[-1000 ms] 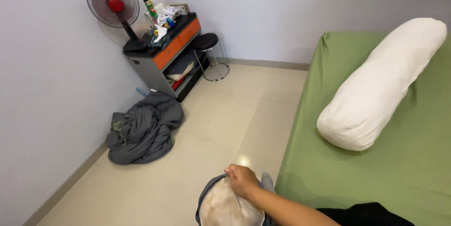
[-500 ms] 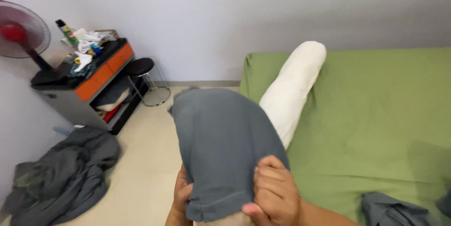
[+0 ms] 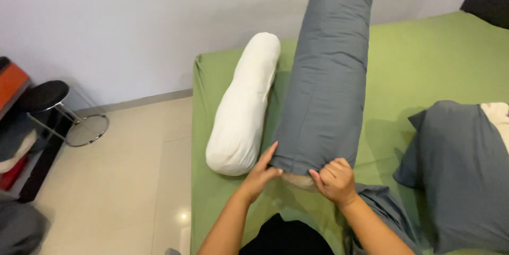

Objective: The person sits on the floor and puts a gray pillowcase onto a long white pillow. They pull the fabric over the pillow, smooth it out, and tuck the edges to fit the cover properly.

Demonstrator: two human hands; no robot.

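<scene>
A long bolster in a grey cover (image 3: 326,75) stands tilted up over the green bed (image 3: 424,59). My left hand (image 3: 261,173) presses flat against the cover's lower left edge. My right hand (image 3: 335,181) grips the cover's bottom hem, where a bit of the pale inner bolster shows. A bare white bolster (image 3: 245,106) lies on the bed just left of the grey one.
A pillow half inside a grey case (image 3: 458,170) lies on the bed at right. A black stool with a chrome frame (image 3: 50,104) and a shelf unit (image 3: 13,122) stand on the tiled floor at left, near the wall. Grey cloth (image 3: 18,228) lies at bottom left.
The view has swung right from the floor to the bed. The grey-covered bolster has been raised upright over the bed, and both hands now hold its lower end.
</scene>
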